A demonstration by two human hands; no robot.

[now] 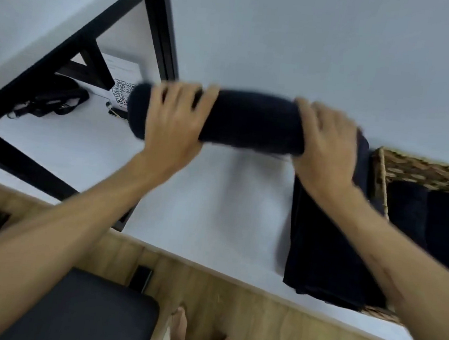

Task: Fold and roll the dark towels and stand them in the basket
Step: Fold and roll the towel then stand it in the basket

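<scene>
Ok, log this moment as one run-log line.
step: roll done, lifting | left hand: grips roll | right hand: grips roll | basket: holds towels | next: likely stand roll in basket

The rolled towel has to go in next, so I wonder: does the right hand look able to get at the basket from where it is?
Probably yes. The right hand grips the rolled towel just left of the basket, with only a stack of dark towels lying low between them. The basket's open top already holds rolls.

Even, soft daylight-like light; faint shadows; motion blur throughout, strongest on hands; wide-angle bending at edges.
</scene>
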